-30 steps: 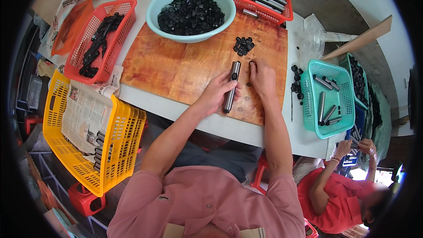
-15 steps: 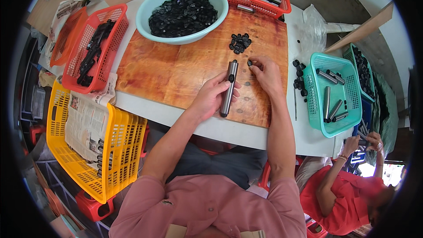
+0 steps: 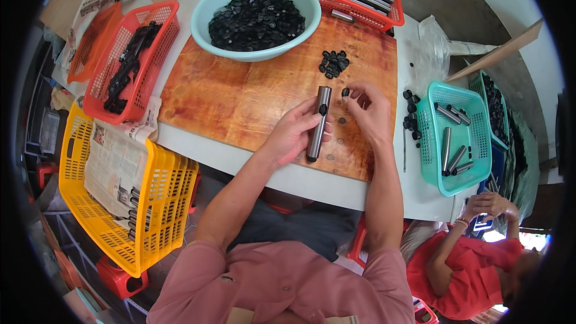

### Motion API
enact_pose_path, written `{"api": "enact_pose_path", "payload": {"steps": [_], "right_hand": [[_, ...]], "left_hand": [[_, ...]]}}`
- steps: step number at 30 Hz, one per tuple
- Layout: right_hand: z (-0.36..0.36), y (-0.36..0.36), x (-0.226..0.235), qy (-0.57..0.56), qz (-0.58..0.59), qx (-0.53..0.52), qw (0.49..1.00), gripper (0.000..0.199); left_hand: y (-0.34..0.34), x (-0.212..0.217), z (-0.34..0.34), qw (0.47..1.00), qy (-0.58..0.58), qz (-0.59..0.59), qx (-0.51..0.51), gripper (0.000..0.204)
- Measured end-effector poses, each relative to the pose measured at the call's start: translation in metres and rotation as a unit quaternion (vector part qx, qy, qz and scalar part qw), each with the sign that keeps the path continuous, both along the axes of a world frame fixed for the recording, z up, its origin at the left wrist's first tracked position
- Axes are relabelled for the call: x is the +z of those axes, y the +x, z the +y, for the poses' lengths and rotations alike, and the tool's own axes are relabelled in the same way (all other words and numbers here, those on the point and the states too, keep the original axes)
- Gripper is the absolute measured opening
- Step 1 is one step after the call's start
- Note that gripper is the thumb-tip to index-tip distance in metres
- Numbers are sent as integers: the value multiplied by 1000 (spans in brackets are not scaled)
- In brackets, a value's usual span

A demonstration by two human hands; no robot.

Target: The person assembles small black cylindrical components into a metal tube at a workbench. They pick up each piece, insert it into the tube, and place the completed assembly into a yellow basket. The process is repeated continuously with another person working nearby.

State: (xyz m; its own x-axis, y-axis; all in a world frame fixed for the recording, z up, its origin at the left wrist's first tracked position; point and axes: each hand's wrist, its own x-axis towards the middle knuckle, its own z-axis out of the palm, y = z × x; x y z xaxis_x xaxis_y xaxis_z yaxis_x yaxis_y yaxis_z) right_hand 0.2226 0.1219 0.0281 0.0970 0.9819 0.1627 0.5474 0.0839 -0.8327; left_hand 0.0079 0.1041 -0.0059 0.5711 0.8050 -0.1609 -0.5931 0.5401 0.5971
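Black piece (image 3: 345, 92): pinched between finger and thumb of my right hand (image 3: 370, 111), whose fingers have bent more sharply over the last half second; it stays apart from the tube, so I judge this step unfinished.
Silver tube (image 3: 315, 143): gripped in my left hand (image 3: 294, 130), just left of the black piece, upper end toward the desk's far edge.
Wooden board (image 3: 234, 96): on the desk (image 3: 210, 150), under both hands.
Loose pieces (image 3: 333, 63): piled beyond my hands, toward the far edge.
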Motion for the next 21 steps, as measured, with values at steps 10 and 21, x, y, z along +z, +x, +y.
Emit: {"api": "enact_pose_path", "payload": {"steps": [10,21], "right_hand": [[-27,-27,28,128,-133,129,974,25],[-25,-28,18,199,-152,139,958,22]], "left_hand": [[5,-6,3,1000,3,-17,10,44],[4,-5,2,1000,-5,-1,23,41]]}}
